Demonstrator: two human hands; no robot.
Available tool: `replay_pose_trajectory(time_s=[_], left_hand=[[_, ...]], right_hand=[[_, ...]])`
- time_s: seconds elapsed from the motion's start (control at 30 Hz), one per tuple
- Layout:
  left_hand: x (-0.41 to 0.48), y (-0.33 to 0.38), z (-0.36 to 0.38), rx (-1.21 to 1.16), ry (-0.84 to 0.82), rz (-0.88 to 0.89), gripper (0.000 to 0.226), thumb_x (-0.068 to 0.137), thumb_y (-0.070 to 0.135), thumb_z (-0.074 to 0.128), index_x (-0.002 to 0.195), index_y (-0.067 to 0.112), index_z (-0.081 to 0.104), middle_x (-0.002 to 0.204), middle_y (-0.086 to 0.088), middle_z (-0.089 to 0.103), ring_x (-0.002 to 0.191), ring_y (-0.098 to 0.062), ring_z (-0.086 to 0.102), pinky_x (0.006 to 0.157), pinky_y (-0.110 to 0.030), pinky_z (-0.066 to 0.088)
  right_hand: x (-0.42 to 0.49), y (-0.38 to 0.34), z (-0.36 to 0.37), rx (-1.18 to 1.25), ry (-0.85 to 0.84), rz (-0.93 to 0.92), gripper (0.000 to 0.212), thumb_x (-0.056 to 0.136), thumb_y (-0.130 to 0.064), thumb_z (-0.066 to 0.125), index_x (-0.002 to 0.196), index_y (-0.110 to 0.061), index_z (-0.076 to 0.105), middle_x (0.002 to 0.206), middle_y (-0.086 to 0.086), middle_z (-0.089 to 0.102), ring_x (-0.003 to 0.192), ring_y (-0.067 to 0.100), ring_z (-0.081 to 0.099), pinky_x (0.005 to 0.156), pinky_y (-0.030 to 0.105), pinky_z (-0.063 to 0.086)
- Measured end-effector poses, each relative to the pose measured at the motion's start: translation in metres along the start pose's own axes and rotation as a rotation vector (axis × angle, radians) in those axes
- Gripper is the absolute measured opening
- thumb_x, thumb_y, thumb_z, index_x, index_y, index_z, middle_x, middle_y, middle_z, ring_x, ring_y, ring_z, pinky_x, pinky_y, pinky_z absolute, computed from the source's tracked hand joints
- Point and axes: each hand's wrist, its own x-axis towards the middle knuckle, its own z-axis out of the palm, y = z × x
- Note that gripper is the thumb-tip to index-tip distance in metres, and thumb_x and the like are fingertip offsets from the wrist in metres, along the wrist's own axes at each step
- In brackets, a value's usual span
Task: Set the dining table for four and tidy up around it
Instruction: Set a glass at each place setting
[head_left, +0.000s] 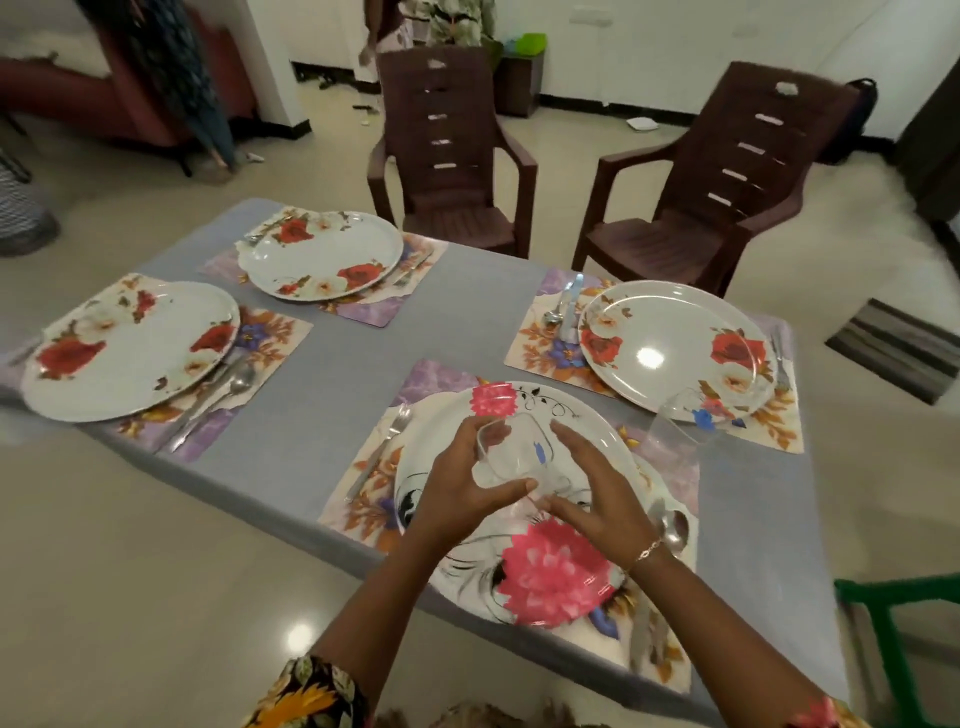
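Note:
A clear drinking glass hangs tilted above the near plate with pink flowers. My left hand grips its left side, thumb under it. My right hand cups the other side, fingers and thumb touching the glass. A second clear glass stands on the placemat by the right plate with red flowers. Two more red-flowered plates lie on mats on the left. Cutlery lies beside each plate: a fork, spoons.
The table has a grey cloth. Two brown plastic chairs stand on the far side. A green frame is at the right edge. A striped doormat lies on the floor. A person stands in the background.

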Motion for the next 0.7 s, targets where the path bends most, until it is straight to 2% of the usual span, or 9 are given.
replay_pose_trajectory(time_s=[0.1, 0.17, 0.23, 0.3, 0.4, 0.5, 0.57, 0.7], left_hand=[[-0.005, -0.013, -0.036, 0.002, 0.03, -0.018, 0.06, 0.064, 0.039, 0.077, 0.114, 0.036, 0.044, 0.119, 0.02, 0.055, 0.113, 0.005, 0.051, 0.091, -0.006, 0.04], [-0.01, -0.026, -0.067, 0.015, 0.058, -0.022, 0.056, 0.066, 0.037, 0.079, 0.11, 0.04, 0.044, 0.116, 0.026, 0.052, 0.108, 0.011, 0.051, 0.086, -0.001, 0.04], [-0.017, -0.039, -0.103, 0.021, 0.074, -0.031, 0.055, 0.065, 0.041, 0.076, 0.109, 0.041, 0.044, 0.111, 0.031, 0.051, 0.102, 0.016, 0.052, 0.082, -0.001, 0.041], [-0.025, -0.052, -0.143, 0.019, 0.072, -0.026, 0.061, 0.062, 0.047, 0.074, 0.115, 0.035, 0.046, 0.11, 0.028, 0.052, 0.101, 0.015, 0.052, 0.081, -0.003, 0.042], [-0.037, -0.074, -0.202, 0.014, 0.068, -0.012, 0.071, 0.061, 0.053, 0.069, 0.123, 0.027, 0.045, 0.116, 0.024, 0.052, 0.107, 0.01, 0.051, 0.088, -0.008, 0.043], [-0.049, -0.095, -0.256, 0.022, 0.077, -0.033, 0.069, 0.062, 0.056, 0.067, 0.122, 0.037, 0.041, 0.121, 0.024, 0.049, 0.115, 0.004, 0.05, 0.097, -0.016, 0.043], [-0.052, -0.105, -0.286, 0.038, 0.089, -0.045, 0.068, 0.063, 0.057, 0.065, 0.123, 0.04, 0.039, 0.125, 0.017, 0.049, 0.12, -0.002, 0.048, 0.102, -0.022, 0.042], [-0.046, -0.124, -0.33, 0.098, 0.122, -0.038, 0.08, 0.07, 0.051, 0.068, 0.139, 0.026, 0.035, 0.141, 0.007, 0.043, 0.13, -0.008, 0.04, 0.108, -0.034, 0.038]], right_hand=[[0.028, -0.025, 0.027, 0.035, -0.14, -0.032, 0.089, 0.061, -0.075, 0.058, 0.134, -0.037, 0.023, 0.142, -0.02, 0.029, 0.13, -0.005, 0.03, 0.106, 0.008, 0.022], [0.043, -0.045, 0.054, 0.073, -0.238, -0.041, 0.082, 0.068, -0.051, 0.072, 0.133, -0.035, 0.025, 0.143, -0.014, 0.035, 0.13, 0.0, 0.036, 0.106, 0.014, 0.029], [0.057, -0.066, 0.085, 0.124, -0.294, -0.064, 0.075, 0.07, -0.036, 0.074, 0.13, -0.038, 0.03, 0.138, -0.014, 0.042, 0.125, -0.005, 0.041, 0.1, 0.009, 0.033], [0.069, -0.092, 0.12, 0.18, -0.318, -0.061, 0.072, 0.067, -0.039, 0.073, 0.127, -0.038, 0.034, 0.132, -0.016, 0.046, 0.119, -0.012, 0.044, 0.093, 0.004, 0.036], [0.086, -0.126, 0.174, 0.225, -0.338, -0.06, 0.073, 0.06, -0.05, 0.07, 0.124, -0.034, 0.039, 0.124, -0.021, 0.049, 0.114, -0.014, 0.046, 0.085, 0.005, 0.042], [0.105, -0.155, 0.226, 0.195, -0.382, -0.089, 0.074, 0.057, -0.053, 0.07, 0.121, -0.033, 0.039, 0.121, -0.02, 0.05, 0.114, -0.01, 0.047, 0.086, 0.01, 0.044], [0.118, -0.172, 0.253, 0.196, -0.387, -0.099, 0.072, 0.055, -0.052, 0.069, 0.117, -0.03, 0.041, 0.118, -0.018, 0.051, 0.111, -0.008, 0.048, 0.085, 0.01, 0.043], [0.146, -0.196, 0.289, 0.208, -0.369, -0.096, 0.066, 0.054, -0.051, 0.069, 0.111, -0.027, 0.044, 0.113, -0.017, 0.053, 0.106, -0.009, 0.05, 0.082, 0.003, 0.041]])
